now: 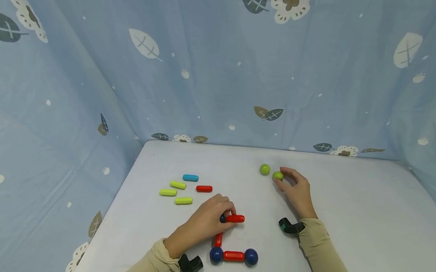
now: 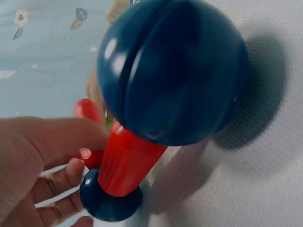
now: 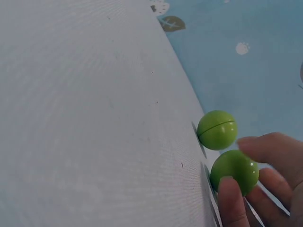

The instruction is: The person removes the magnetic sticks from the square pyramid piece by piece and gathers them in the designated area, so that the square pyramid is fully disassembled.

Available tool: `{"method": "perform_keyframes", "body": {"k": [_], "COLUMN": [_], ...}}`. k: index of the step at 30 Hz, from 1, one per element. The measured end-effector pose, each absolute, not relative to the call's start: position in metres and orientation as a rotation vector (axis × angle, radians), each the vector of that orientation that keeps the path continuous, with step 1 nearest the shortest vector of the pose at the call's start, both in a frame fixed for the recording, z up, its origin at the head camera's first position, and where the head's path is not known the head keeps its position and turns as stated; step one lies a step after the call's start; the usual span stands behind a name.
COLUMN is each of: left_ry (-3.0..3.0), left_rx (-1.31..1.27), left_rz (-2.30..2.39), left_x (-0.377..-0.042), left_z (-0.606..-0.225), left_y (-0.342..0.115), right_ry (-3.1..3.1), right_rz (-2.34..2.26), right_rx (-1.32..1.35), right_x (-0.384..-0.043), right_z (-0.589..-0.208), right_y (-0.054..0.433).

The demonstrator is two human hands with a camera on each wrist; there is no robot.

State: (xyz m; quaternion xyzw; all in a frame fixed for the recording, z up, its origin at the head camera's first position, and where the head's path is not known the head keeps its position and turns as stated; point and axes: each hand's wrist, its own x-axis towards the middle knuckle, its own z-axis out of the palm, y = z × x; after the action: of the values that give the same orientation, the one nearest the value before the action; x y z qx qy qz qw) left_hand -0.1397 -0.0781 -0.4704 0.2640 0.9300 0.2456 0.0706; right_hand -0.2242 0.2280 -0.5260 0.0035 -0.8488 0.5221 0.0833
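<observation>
My left hand (image 1: pixel 211 215) grips the far corner of a joined piece made of red rods and dark blue balls. There a red rod (image 1: pixel 235 218) sticks out to the right from a mostly hidden dark blue ball. Another red rod (image 2: pixel 130 163) runs back to the near dark blue ball (image 1: pixel 216 255), which a red rod (image 1: pixel 234 256) links to a further dark blue ball (image 1: pixel 251 257). At the back, my right hand (image 1: pixel 298 193) pinches a green ball (image 3: pixel 234 171) between thumb and fingers. A second green ball (image 3: pixel 217 130) rests just beside it.
Left of centre lie loose rods: several yellow-green rods (image 1: pixel 184 200), a light blue rod (image 1: pixel 190 178) and a red rod (image 1: pixel 204 189). A patterned blue curtain (image 1: pixel 221 71) stands behind the white table (image 1: pixel 364 207). Each wrist carries a black camera mount (image 1: pixel 290 226).
</observation>
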Motion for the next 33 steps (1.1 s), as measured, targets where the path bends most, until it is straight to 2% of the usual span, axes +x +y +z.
{"method": "perform_keyframes", "body": {"k": [9,14,17,20,28,33], "left_ry": [2.835,2.801,2.758,2.733,2.765,2.780], "left_rx": [0.717,0.661,0.636,0.626,0.622,0.723], "left_rz": [0.877,0.881,0.892,0.910,0.804,0.743], "left_x": [-0.139,-0.141,-0.142,-0.143,-0.146,-0.148], "left_z": [-0.463,-0.464,-0.466,-0.468,-0.467,-0.468], "left_y": [-0.076,-0.075,-0.074,-0.074,-0.085,-0.089], "right_ry": [-2.144,-2.283,-2.482,-2.641,-2.782,-2.760], "right_rz": [1.759,1.782,1.841,1.884,1.783,1.781], "right_rx": [-0.012,0.367,0.671,0.863,1.002,1.055], "right_x": [-0.217,-0.202,-0.186,-0.172,-0.163,-0.165], "right_z": [-0.507,-0.496,-0.503,-0.513,-0.519,-0.520], "right_y": [0.225,0.213,0.200,0.184,0.159,0.159]}}
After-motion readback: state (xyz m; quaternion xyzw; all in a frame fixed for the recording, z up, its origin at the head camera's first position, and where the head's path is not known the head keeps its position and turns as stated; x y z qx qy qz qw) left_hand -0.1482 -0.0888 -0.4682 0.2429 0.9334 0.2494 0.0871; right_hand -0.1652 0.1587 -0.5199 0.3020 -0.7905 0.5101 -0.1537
